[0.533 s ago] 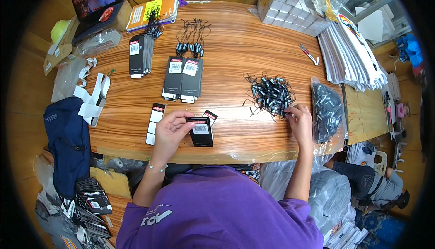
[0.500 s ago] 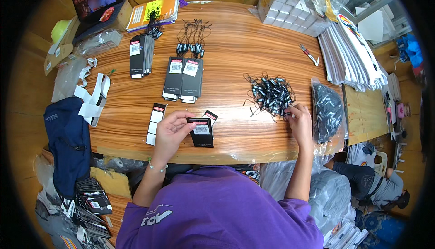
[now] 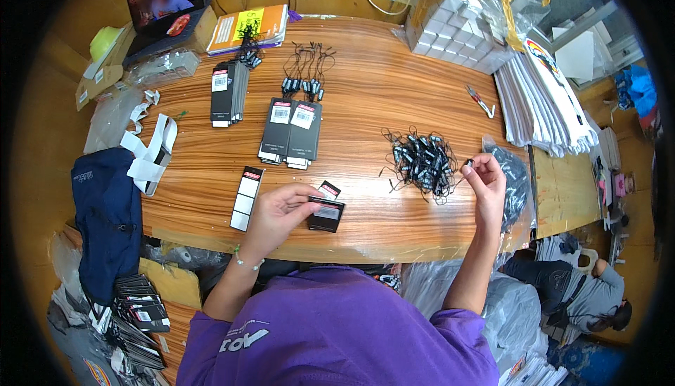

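Between the thumb and fingers of my left hand (image 3: 275,216) is a black hang tag (image 3: 326,220) with a white label, tilted over the front of the table. Just behind it shows another tag (image 3: 328,190), partly covered. My right hand (image 3: 488,185) is raised at the right edge of a heap of black tag strings (image 3: 423,162), pinching one small black tag string (image 3: 468,164); most of that piece is hidden by the fingers. Left of my left hand lies a strip of white stickers (image 3: 245,200) with a red and black top.
Strung black tags lie in two stacks, one (image 3: 291,133) mid-table and one (image 3: 228,94) farther left. A clear bag (image 3: 510,182) of black strings is beside my right hand. Snips (image 3: 481,100), folded white garments (image 3: 541,105) and a wrapped block of white boxes (image 3: 460,27) occupy the right side.
My right hand has lifted away from the heap, up and to the right, with a string in its pinch. The tag in my left hand has tipped flatter and moved slightly right.
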Demonstrator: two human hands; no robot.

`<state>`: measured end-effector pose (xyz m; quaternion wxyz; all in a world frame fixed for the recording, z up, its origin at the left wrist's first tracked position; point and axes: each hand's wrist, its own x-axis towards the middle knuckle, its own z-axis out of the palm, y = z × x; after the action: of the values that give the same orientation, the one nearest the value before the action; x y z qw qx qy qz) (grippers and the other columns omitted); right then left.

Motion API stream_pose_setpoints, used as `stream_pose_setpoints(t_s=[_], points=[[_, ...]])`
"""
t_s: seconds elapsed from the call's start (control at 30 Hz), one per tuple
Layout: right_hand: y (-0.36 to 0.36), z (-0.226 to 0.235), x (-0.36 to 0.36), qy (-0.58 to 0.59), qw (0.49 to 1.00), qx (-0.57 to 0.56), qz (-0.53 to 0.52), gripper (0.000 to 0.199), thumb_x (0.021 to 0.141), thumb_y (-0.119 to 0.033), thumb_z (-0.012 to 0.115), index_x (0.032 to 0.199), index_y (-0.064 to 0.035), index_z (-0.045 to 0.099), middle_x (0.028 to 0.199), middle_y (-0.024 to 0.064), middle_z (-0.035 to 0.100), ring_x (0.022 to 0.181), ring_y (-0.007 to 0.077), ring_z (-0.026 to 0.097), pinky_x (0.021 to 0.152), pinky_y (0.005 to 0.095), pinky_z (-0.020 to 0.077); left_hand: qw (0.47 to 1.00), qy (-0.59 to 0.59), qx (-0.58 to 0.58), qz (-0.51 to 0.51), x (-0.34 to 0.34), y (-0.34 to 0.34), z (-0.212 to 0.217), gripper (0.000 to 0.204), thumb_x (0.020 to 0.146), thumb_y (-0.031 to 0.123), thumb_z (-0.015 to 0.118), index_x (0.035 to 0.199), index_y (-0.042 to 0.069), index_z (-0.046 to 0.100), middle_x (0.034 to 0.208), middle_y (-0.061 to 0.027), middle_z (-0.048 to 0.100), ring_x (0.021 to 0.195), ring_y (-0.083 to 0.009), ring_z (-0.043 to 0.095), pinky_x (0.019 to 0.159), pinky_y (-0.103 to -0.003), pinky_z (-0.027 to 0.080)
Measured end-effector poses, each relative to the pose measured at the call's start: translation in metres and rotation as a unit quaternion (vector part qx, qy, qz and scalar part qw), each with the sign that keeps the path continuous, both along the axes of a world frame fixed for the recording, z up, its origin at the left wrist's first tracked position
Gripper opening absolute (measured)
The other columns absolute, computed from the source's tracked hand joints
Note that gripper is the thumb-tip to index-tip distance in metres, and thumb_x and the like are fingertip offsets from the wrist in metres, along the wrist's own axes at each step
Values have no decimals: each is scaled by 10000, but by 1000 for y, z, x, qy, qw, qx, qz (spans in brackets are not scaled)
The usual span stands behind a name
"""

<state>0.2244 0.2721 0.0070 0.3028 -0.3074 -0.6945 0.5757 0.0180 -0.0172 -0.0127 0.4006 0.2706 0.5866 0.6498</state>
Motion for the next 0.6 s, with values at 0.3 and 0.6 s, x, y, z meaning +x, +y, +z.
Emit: stream_pose_setpoints(t_s=[0.3, 0.6], points=[[-72, 21, -104, 161, 954, -166, 193, 115, 744, 54, 648, 829, -14, 613, 864, 86, 638, 824, 139, 610, 731, 240, 479, 979, 181, 77, -45, -8, 50, 50, 119, 809, 2, 609, 923, -2, 643, 1176, -111, 553, 868, -121, 601, 743, -231, 503], [-84, 45, -148, 75, 949, 17, 306, 83, 789, -37, 641, 865, -8, 625, 788, 40, 609, 733, 98, 554, 683, 226, 436, 990, 133, 47, 12, -21, 37, 56, 139, 811, 7, 617, 946, -20, 635, 929, -67, 649, 864, -110, 606, 757, -234, 501]])
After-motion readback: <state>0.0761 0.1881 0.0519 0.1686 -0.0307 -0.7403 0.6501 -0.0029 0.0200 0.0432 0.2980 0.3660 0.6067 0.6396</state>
